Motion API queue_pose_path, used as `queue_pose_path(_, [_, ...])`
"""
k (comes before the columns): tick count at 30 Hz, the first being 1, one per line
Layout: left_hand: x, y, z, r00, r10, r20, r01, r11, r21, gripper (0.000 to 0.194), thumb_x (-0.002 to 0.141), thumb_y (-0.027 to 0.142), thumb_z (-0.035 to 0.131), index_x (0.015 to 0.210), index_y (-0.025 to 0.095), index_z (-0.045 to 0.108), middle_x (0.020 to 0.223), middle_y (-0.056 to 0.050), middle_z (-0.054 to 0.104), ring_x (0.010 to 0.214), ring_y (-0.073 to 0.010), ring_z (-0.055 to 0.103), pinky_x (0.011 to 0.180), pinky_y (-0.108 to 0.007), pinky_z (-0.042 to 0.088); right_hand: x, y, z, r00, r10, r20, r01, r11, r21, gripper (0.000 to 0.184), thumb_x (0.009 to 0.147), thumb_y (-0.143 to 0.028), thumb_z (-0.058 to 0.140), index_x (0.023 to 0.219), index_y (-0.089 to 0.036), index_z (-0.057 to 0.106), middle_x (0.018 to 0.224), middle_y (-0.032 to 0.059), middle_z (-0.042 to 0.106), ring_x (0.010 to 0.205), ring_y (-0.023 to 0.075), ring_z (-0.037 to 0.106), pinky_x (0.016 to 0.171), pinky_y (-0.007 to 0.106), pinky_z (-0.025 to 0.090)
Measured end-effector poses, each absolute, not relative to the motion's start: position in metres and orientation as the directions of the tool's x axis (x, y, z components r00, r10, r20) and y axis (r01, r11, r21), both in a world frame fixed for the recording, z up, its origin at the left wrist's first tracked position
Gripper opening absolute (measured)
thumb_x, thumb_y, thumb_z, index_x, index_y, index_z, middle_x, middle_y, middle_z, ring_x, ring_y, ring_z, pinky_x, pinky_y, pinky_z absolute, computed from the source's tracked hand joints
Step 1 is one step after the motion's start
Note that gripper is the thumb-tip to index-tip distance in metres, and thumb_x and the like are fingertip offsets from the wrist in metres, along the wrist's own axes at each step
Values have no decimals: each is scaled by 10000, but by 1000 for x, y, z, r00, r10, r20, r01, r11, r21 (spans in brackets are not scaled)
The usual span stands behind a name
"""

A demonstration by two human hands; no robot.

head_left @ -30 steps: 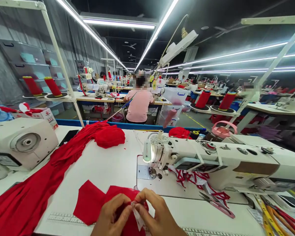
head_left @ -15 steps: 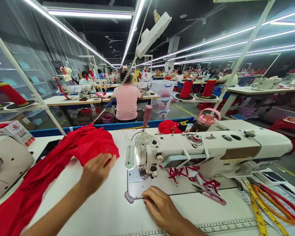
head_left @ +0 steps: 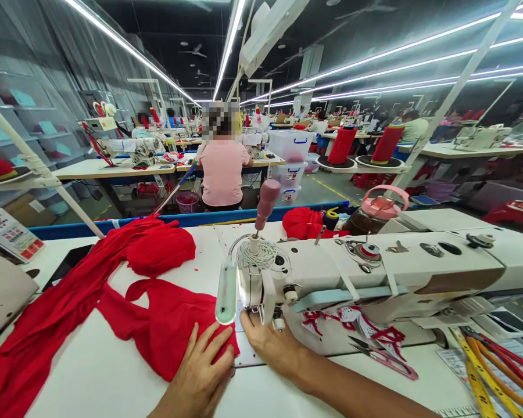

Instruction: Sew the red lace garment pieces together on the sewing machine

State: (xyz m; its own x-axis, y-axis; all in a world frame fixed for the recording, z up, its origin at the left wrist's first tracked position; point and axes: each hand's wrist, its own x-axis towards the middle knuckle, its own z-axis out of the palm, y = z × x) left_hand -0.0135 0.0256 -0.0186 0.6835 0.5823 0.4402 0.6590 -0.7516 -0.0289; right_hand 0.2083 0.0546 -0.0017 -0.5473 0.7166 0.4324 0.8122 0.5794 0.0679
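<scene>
My left hand [head_left: 207,360] lies on a red fabric piece [head_left: 168,319], its fingers spread over the right end near the machine. The piece is flat on the table, with a strap-like loop at its left. My right hand [head_left: 274,345] is at the needle area of the white sewing machine [head_left: 401,273]. Its fingers are curled together beside the presser foot; the tips are partly hidden, and what they hold cannot be made out. Behind my left hand, a long heap of red fabric [head_left: 70,290] runs from the near left to a bunched end.
On the machine bed lie red-and-white trimmings [head_left: 379,331] and pink-handled snips [head_left: 390,360]. A yellow tape measure [head_left: 475,371] and orange-handled scissors [head_left: 494,363] lie at right. A screwdriver [head_left: 268,203] stands on the machine head. One person [head_left: 222,174] sits ahead, back turned.
My left hand has come down and toward the machine from the red heap; a separate red piece now lies under it. My right hand has moved up to the needle. The view has shifted slightly.
</scene>
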Motion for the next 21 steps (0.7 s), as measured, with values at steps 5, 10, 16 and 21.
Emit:
queue_pose_path(5, [-13,37,-6,702,655,279,611,-756,235,176,999,247,518,1145,210,609,1354,-132,610,1306,-301,530,1052,-529,511,245,41,6,-608,671,425,748,663,24,264,873,-15,484,1019,-194,611,730,22,655,591,190,596,557,305,420])
queue_pose_path(10, [1,59,0,711,619,332,534,-784,318,162,993,236,517,1106,179,618,1238,-138,649,1213,-268,579,1016,-436,538,247,31,8,-629,661,409,685,720,-111,374,904,-72,502,1244,-198,591,936,53,686,781,190,638,680,302,452])
queue_pose_path(16, [7,54,0,735,600,315,555,-800,228,132,977,163,515,1037,195,628,1231,-102,667,1228,-267,552,1064,-495,479,237,26,3,-604,683,411,688,707,-164,386,888,-85,543,1254,-189,608,998,72,701,850,222,629,773,353,458])
queue_pose_path(21, [8,63,6,717,641,274,565,-765,311,257,954,85,499,1099,241,643,1175,-76,664,1138,-247,591,1046,-487,475,240,29,-6,-590,679,437,722,686,-90,384,878,-72,495,1223,-151,643,848,91,690,788,249,617,759,386,477])
